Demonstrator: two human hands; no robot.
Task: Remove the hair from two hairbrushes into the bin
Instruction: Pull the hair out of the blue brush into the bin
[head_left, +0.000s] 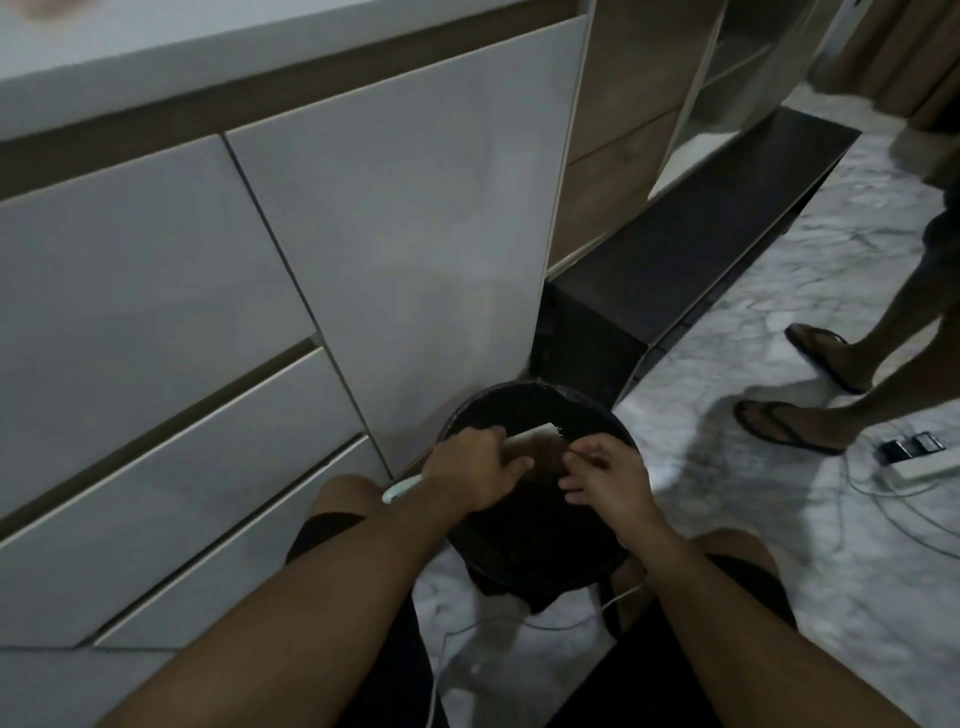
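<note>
- The person is crouching on the marble floor (810, 597), knees either side of the bin (540, 551), with both forearms reaching forward over its dark mouth.
- The left hand (470, 475) is gripping the brush (537, 441): its fingers are curled shut around the neck, while the pale handle is sticking out back past the wrist toward the left knee.
- The right hand (605, 480) is working at the brush head, with thumb and forefinger pinched nearly together at the bristles; whether they are holding a strand is too blurred to tell.
- The brush head is hanging directly above the bin's opening, which looks like the right place for loosened hair to drop in.
- To do this well, the left hand probably should be keeping the head steady and tilted down, while the right is lifting hair from the bristle roots, not skimming the tips.
- Only one brush is showing, so the second likely remains to be done.
- Beyond the bin, white drawers (182, 312) are standing to the left, and another person's feet in sandals (789, 423) are near a power strip (919, 460).
</note>
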